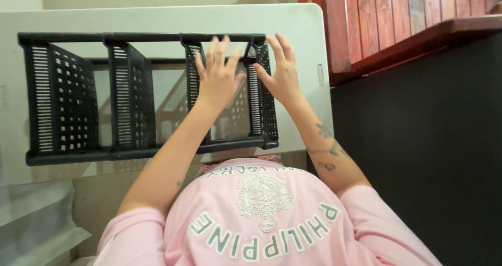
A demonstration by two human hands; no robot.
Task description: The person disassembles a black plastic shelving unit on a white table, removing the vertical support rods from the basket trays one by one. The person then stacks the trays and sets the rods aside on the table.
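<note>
A black plastic shelf rack with several slotted trays lies on its side on a white table. Both my hands are at its right end. My left hand rests flat against the rack between the last two trays, fingers spread and thumb touching the end tray's upper corner. My right hand lies over the rightmost tray, with the thumb on its inner face and the fingers splayed over its outer side.
My pink printed shirt fills the bottom of the view. A red-brown wooden counter with a dark front panel stands close on the right of the table. Grey plastic sheeting lies at the lower left.
</note>
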